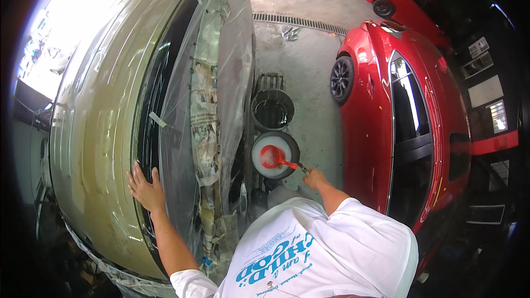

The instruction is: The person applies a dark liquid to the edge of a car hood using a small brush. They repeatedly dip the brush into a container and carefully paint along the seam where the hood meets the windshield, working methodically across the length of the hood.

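Note:
My left hand [146,190] lies with its fingers spread on the edge of the gold-green roof [102,132] of a large vehicle. My right hand [316,179] is closed round the handle end of a red dipper [271,157]; something dark shows at the grip, too small to make out. The dipper's bowl is over or in a round bucket [294,168] of whitish liquid. How deep the bowl sits I cannot tell. Clear plastic sheeting [234,49] and a strip of newspaper [205,105] cover the vehicle's side, between my arms.
A black bucket [290,105] of dark liquid stands just beyond the whitish one, beside a slatted stand [270,81]. On the right are a red car [370,149] and another red car [406,3] farther off. A drain grate [301,22] crosses the concrete floor, near crumpled plastic [290,33].

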{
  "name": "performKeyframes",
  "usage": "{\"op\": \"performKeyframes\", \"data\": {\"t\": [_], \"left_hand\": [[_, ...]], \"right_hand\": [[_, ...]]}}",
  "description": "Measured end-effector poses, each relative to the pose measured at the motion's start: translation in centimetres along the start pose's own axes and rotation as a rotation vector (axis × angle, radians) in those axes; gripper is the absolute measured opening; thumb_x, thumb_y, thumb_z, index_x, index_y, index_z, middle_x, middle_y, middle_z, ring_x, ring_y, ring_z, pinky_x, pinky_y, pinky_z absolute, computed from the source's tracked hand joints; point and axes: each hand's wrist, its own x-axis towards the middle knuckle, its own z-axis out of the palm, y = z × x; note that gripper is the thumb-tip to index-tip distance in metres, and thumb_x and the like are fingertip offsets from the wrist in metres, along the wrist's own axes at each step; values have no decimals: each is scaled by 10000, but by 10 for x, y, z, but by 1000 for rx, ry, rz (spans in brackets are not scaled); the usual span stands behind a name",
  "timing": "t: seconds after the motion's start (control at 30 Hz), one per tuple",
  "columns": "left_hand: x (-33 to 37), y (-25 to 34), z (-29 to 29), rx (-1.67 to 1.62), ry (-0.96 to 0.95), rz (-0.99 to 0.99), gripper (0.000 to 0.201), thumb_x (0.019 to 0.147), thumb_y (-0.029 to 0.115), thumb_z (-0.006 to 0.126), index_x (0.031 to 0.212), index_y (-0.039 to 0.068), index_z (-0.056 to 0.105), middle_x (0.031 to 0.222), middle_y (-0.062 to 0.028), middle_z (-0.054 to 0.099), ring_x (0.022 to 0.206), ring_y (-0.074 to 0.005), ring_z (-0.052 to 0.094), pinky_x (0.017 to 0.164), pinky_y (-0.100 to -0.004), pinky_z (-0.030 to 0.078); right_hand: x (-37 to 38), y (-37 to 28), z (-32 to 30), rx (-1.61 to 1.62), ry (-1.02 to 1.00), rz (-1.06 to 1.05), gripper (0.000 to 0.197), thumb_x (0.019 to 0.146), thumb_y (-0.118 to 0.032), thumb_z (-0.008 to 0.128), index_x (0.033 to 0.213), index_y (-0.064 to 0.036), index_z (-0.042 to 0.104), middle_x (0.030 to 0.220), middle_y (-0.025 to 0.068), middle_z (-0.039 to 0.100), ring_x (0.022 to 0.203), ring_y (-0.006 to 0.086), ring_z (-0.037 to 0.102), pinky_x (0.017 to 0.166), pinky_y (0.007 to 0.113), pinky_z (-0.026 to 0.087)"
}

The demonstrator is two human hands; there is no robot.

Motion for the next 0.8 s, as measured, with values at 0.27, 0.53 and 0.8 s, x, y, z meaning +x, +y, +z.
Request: {"op": "performKeyframes", "data": {"t": [0.27, 0.53, 0.8], "left_hand": [[42, -18, -17, -67, -28, 317, 732, 902, 496, 704, 1475, 86, 505, 1472, -149, 517, 1439, -345, 410, 1186, -504, 290], [43, -8, -15, -41, -111, 271, 766, 899, 473, 707, 1517, 91, 464, 1507, -123, 521, 1482, -338, 368, 1199, -508, 245], [44, -9, -22, -69, -117, 251, 753, 861, 455, 751, 1469, 70, 530, 1413, -138, 605, 1452, -356, 417, 1175, -508, 273]], "right_hand": [[50, 11, 29, 59, 48, -123, 481, 880, -255, 670, 1279, 12, 634, 1179, 289, 702, 1135, 439, 674, 976, 505, 526], [138, -7, 67, -50, 13, -255, 379, 887, -287, 683, 1140, -5, 678, 1072, 295, 711, 1082, 468, 673, 926, 529, 520], [169, -59, 128, 45, -141, -422, 355, 876, -290, 669, 1087, -6, 699, 1042, 314, 701, 1067, 471, 676, 896, 528, 530]]}}
